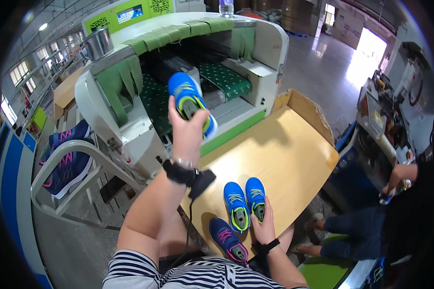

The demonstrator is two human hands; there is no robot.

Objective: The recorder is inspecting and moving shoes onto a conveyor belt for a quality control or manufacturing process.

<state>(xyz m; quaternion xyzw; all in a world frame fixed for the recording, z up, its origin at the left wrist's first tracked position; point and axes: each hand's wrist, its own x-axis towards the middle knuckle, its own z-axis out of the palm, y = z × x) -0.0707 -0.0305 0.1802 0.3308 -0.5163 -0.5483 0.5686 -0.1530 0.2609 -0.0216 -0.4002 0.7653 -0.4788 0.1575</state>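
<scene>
A blue sneaker (181, 85) with yellow-green trim is gripped in my left hand (184, 127), raised before the mouth of a conveyor machine. Its toe points away, and a grey insert shows in the opening. On the wooden tabletop, my right hand (264, 226) closes round the heel of a second blue sneaker (254, 190). Touching or nearly touching that one on its left stands another blue sneaker (233, 198). Nearer to me, a navy sneaker (223, 233) with pink laces lies angled at the table's edge.
The machine (275, 43) has a green belt (224, 79) and hanging green strips (113, 91). Beyond the tabletop (284, 144) rises a cardboard edge (313, 113). Navy sneakers (72, 168) rest on a metal rack (58, 207) at left. A co-worker (357, 231) stands at right.
</scene>
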